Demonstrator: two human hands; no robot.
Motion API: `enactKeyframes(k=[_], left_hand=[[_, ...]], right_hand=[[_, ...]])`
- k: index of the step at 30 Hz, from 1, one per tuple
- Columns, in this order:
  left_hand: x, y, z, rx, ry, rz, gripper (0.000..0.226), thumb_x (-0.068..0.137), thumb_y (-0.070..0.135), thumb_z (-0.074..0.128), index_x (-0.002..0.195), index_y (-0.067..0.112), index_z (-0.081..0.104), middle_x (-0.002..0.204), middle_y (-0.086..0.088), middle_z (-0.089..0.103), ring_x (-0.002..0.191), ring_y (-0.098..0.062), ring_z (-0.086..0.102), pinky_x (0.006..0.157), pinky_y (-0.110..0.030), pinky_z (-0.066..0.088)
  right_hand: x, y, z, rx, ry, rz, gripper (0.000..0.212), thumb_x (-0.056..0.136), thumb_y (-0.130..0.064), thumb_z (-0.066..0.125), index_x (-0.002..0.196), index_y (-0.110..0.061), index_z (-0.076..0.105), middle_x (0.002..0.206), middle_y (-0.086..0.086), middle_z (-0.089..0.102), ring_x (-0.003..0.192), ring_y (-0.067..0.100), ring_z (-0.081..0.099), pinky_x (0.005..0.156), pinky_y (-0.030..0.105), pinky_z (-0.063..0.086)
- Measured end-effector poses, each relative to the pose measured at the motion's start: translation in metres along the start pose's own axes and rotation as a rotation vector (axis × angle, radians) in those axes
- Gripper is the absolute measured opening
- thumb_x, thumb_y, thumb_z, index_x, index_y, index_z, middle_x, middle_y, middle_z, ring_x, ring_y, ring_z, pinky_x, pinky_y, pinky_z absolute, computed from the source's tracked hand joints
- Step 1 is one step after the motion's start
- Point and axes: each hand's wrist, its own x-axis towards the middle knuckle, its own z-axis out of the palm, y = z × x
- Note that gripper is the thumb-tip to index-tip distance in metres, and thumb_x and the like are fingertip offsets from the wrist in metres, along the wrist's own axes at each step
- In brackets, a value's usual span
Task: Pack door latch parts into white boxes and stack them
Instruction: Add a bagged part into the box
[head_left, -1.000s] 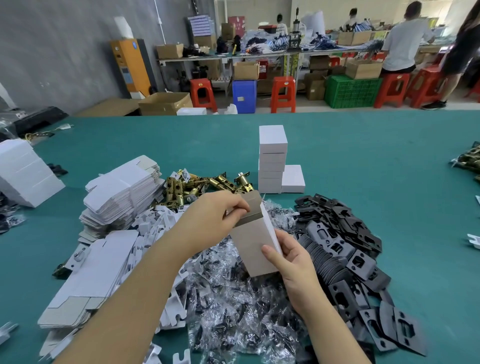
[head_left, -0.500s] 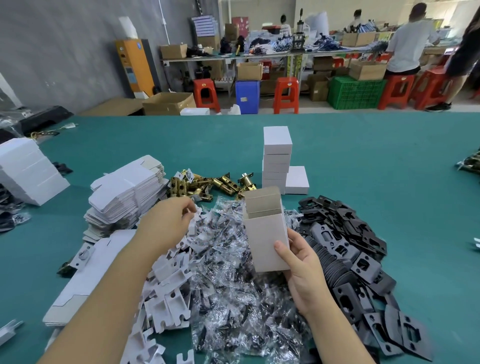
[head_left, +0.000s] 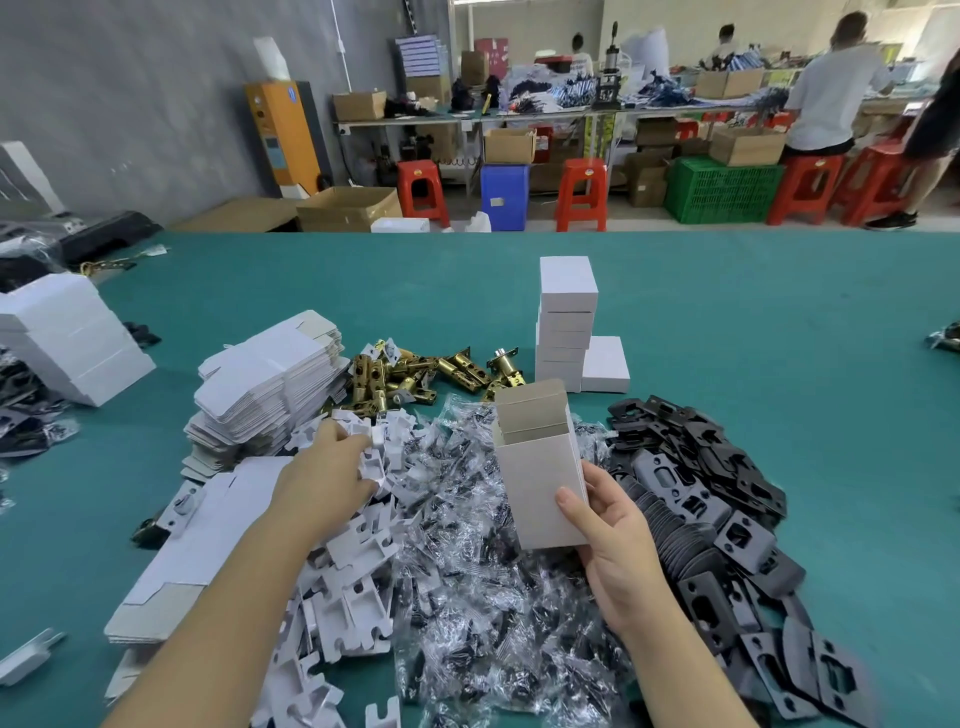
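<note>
My right hand (head_left: 615, 540) grips an upright white box (head_left: 540, 478) with its top flap open, above a heap of small clear screw bags (head_left: 483, 571). My left hand (head_left: 327, 480) reaches into a pile of white card inserts (head_left: 358, 566), its fingers curled around one insert at the pile's far end. Brass latch bolts (head_left: 415, 376) lie behind the piles. A stack of closed white boxes (head_left: 566, 322) stands at the centre of the table, with one more box (head_left: 605, 364) beside it. Black strike plates (head_left: 717, 499) spread out to the right.
Flat unfolded box blanks (head_left: 270, 384) are piled at the left, with more blanks (head_left: 197, 545) nearer me. A bundle of white blanks (head_left: 67, 338) sits at the far left on the green table (head_left: 779, 338). People work at benches beyond the table.
My left hand left the box's flap and moved left and down into the white inserts, closing on one. The box in my right hand now stands upright with its flap open.
</note>
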Motion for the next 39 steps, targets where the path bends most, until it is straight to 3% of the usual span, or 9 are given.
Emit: enactKeyframes(k=[6,12,16,21,24,26,29,33,39], left_hand=[[0.002,0.002,-0.001,-0.031,0.058,0.013,0.032,0.098,0.032,0.061,0.130,0.031,0.059,0.131,0.002,0.053,0.100,-0.021,0.061,0.070,-0.033,0.049],[-0.002,0.002,-0.014,-0.032,0.139,0.040,0.016,0.102,0.037,0.057,0.096,0.036,0.072,0.090,0.014,0.069,0.079,-0.009,0.062,0.067,-0.032,0.056],[-0.008,0.012,-0.028,-0.203,0.139,0.128,0.017,0.101,0.033,0.060,0.101,0.031,0.078,0.095,0.014,0.073,0.078,-0.002,0.060,0.071,-0.029,0.053],[-0.026,0.043,-0.054,-0.434,0.177,0.285,0.018,0.102,0.036,0.057,0.090,0.033,0.070,0.077,0.016,0.063,0.070,-0.003,0.056,0.057,-0.017,0.036],[-0.037,0.058,-0.066,-0.623,0.129,0.354,0.019,0.103,0.025,0.056,0.094,0.034,0.070,0.063,0.015,0.061,0.049,-0.006,0.048,0.046,-0.015,0.037],[-0.043,0.065,-0.073,-0.712,0.106,0.399,0.026,0.103,0.015,0.056,0.099,0.036,0.070,0.068,0.015,0.065,0.051,-0.011,0.050,0.044,-0.020,0.038],[-0.047,0.074,-0.079,-0.765,0.116,0.476,0.041,0.099,-0.001,0.055,0.102,0.038,0.070,0.093,0.017,0.070,0.075,-0.016,0.064,0.060,-0.023,0.052],[-0.045,0.087,-0.074,-0.670,0.185,0.559,0.044,0.096,-0.007,0.054,0.102,0.033,0.070,0.098,0.016,0.063,0.076,-0.018,0.062,0.068,-0.029,0.052],[-0.025,0.077,-0.048,-0.482,0.270,0.309,0.022,0.099,0.005,0.056,0.107,0.019,0.071,0.103,0.005,0.057,0.073,-0.005,0.053,0.068,-0.017,0.040]], right_hand=[[0.000,0.001,-0.001,-0.007,-0.005,0.001,0.064,0.069,-0.033,0.087,0.129,-0.022,0.065,0.116,0.006,0.077,0.102,0.020,0.075,0.077,0.029,0.061],[0.000,0.001,-0.001,-0.027,-0.011,-0.005,0.067,0.069,-0.035,0.086,0.131,-0.020,0.064,0.117,0.007,0.076,0.103,0.021,0.074,0.078,0.030,0.061],[0.000,0.001,-0.001,-0.026,-0.011,-0.007,0.063,0.071,-0.032,0.084,0.130,-0.020,0.065,0.116,0.007,0.077,0.103,0.020,0.075,0.078,0.029,0.061],[0.000,0.001,-0.001,-0.015,-0.012,-0.009,0.060,0.071,-0.031,0.085,0.128,-0.022,0.066,0.116,0.006,0.077,0.101,0.020,0.075,0.076,0.028,0.061],[0.001,0.002,-0.001,-0.022,-0.010,-0.010,0.063,0.071,-0.034,0.086,0.129,-0.022,0.065,0.117,0.008,0.076,0.104,0.023,0.074,0.077,0.030,0.062],[0.001,0.002,-0.001,-0.019,-0.013,-0.013,0.062,0.075,-0.033,0.087,0.131,-0.021,0.065,0.119,0.009,0.076,0.106,0.025,0.074,0.079,0.031,0.061],[0.001,0.003,-0.002,-0.010,-0.017,-0.012,0.056,0.079,-0.029,0.085,0.131,-0.021,0.066,0.120,0.010,0.075,0.106,0.025,0.074,0.079,0.031,0.062],[0.001,0.002,0.000,-0.013,-0.025,-0.008,0.054,0.076,-0.035,0.089,0.126,-0.026,0.070,0.120,0.010,0.075,0.105,0.023,0.074,0.078,0.030,0.061],[0.000,0.001,0.001,-0.001,-0.016,-0.004,0.078,0.056,-0.052,0.098,0.124,-0.027,0.070,0.118,0.008,0.076,0.103,0.022,0.075,0.077,0.029,0.061]])
